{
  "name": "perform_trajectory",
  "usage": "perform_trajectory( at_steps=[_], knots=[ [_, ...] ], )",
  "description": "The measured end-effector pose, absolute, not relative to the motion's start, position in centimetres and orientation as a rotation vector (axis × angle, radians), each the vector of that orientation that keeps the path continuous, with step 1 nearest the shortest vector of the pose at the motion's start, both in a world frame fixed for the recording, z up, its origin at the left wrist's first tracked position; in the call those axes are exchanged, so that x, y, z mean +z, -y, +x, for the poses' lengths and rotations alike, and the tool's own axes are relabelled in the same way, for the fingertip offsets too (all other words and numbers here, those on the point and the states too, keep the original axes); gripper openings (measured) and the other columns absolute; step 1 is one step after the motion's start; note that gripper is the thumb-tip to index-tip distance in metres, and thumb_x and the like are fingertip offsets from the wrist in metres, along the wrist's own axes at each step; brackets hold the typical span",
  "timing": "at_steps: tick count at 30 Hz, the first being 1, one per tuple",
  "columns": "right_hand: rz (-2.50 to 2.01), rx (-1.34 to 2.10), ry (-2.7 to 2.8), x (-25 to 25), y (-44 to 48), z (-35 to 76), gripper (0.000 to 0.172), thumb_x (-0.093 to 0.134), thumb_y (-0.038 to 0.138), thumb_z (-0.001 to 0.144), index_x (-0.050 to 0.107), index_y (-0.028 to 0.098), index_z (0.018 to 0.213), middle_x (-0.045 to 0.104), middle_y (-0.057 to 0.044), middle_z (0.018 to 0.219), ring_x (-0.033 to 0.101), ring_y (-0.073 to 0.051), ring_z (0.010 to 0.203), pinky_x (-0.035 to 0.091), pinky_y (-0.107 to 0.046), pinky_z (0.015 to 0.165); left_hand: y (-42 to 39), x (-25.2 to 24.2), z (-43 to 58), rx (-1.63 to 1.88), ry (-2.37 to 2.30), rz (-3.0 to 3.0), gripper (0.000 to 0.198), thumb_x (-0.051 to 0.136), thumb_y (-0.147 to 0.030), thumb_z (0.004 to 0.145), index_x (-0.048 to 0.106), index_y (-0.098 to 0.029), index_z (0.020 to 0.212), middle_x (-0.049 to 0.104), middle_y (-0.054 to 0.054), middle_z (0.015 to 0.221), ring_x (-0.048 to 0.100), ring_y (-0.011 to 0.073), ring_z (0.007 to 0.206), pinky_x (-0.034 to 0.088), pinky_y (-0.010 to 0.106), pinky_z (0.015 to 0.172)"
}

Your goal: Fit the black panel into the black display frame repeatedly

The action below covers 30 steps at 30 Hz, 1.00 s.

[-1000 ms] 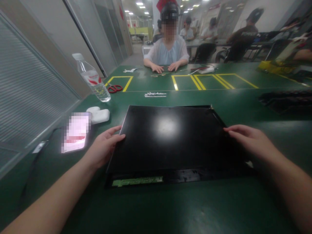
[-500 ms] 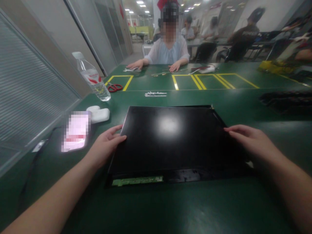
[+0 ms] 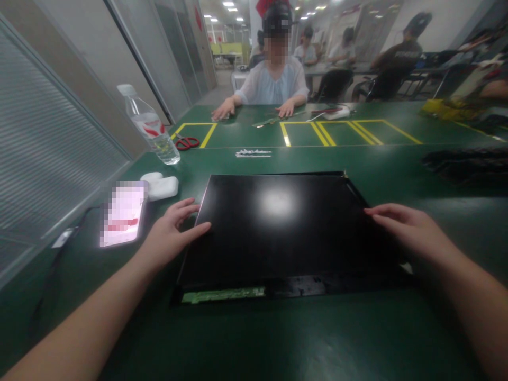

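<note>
A glossy black display panel (image 3: pixel 246 233) lies flat on the green table, with a bright reflection near its far side. Its near edge carries a green circuit strip (image 3: pixel 224 295). A black frame (image 3: pixel 359 193) shows beneath it along the far and right sides. At the panel's left edge, my left hand (image 3: pixel 174 227) is open, its fingers spread beside the edge and its thumb over the surface. Across from it, my right hand (image 3: pixel 408 225) pinches the right edge between thumb and forefinger.
Left of the panel are a lit phone (image 3: pixel 125 214), a white case (image 3: pixel 164 187), a water bottle (image 3: pixel 153 129) and red-handled scissors (image 3: pixel 187 142). White scraps (image 3: pixel 253 153) lie beyond the panel. A person (image 3: pixel 275 82) sits opposite, both hands on the table (image 3: pixel 286 338).
My left hand's fingers have spread apart, and its thumb reaches slightly farther over the panel. The panel's far left corner sits slightly lower. My right hand has barely moved.
</note>
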State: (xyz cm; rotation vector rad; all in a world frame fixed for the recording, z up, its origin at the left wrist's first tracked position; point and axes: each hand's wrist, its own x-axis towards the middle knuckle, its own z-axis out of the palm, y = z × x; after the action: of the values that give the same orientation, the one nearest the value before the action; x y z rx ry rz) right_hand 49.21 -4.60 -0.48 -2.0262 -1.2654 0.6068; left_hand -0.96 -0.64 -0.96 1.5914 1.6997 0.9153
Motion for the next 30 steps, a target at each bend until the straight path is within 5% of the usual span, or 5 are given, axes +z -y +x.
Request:
perform_trajectory(
  at_steps=[8,30],
  knots=[
    [-1.987,0.715,1.230,-0.3,4.5,49.4,0.038,0.075,0.051,0.060,0.083,0.025,0.087,0.081,-0.008,0.098,0.070,-0.032,0.093,0.049,-0.039,0.075,0.3,-2.3,-1.3,0.796,-1.695,1.743,0.074,0.085,-0.068,0.066,0.080,-0.020,0.121,0.055,0.018,0.161,0.055,0.0442,0.146,0.043,0.058,0.124],
    [-1.979,0.751,1.160,0.0,4.7,49.0,0.033,0.076,0.047,0.062,0.085,0.028,0.088,0.079,-0.008,0.089,0.067,-0.030,0.077,0.048,-0.039,0.064,0.3,-2.0,-1.0,0.656,-1.748,1.848,0.078,0.075,-0.072,0.070,0.076,-0.017,0.126,0.055,0.020,0.160,0.051,0.0452,0.148,0.037,0.059,0.126]
  ],
)
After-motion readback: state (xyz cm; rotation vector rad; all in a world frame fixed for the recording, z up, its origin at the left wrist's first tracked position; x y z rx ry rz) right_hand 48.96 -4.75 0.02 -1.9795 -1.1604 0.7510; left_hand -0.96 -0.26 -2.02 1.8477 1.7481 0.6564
